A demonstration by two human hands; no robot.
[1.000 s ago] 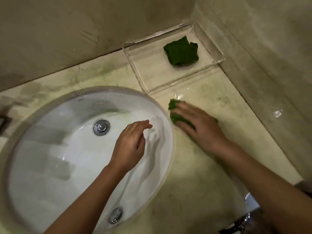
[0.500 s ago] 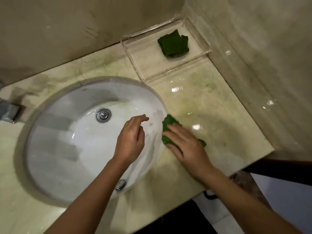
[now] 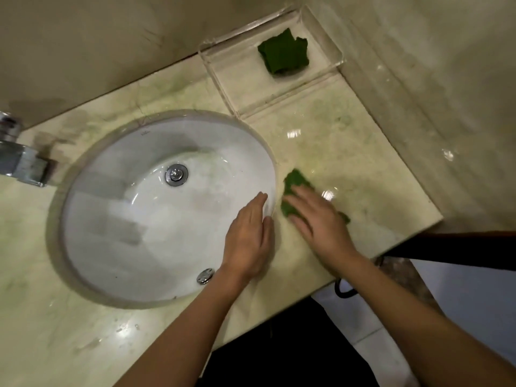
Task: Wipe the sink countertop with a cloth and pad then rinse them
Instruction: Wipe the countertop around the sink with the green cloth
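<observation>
My right hand (image 3: pixel 318 219) lies flat on a green cloth (image 3: pixel 294 182) and presses it to the wet marble countertop (image 3: pixel 363 152), just right of the sink. Most of the cloth is hidden under the palm. My left hand (image 3: pixel 248 238) hovers over the right rim of the white round sink (image 3: pixel 134 208) with straight fingers, holding nothing. A second, darker green pad (image 3: pixel 283 55) lies crumpled in a clear tray (image 3: pixel 245 88) at the back corner.
A chrome faucet (image 3: pixel 19 166) juts in from the left edge. The sink has a metal drain plug (image 3: pixel 176 174) and an overflow cap (image 3: pixel 205 275). Walls close the counter at the back and right; the counter's front edge runs close to my right forearm.
My right hand has dragged the cloth toward the front of the counter along the sink's rim. My left hand has straightened its fingers and shifted right to the sink's edge.
</observation>
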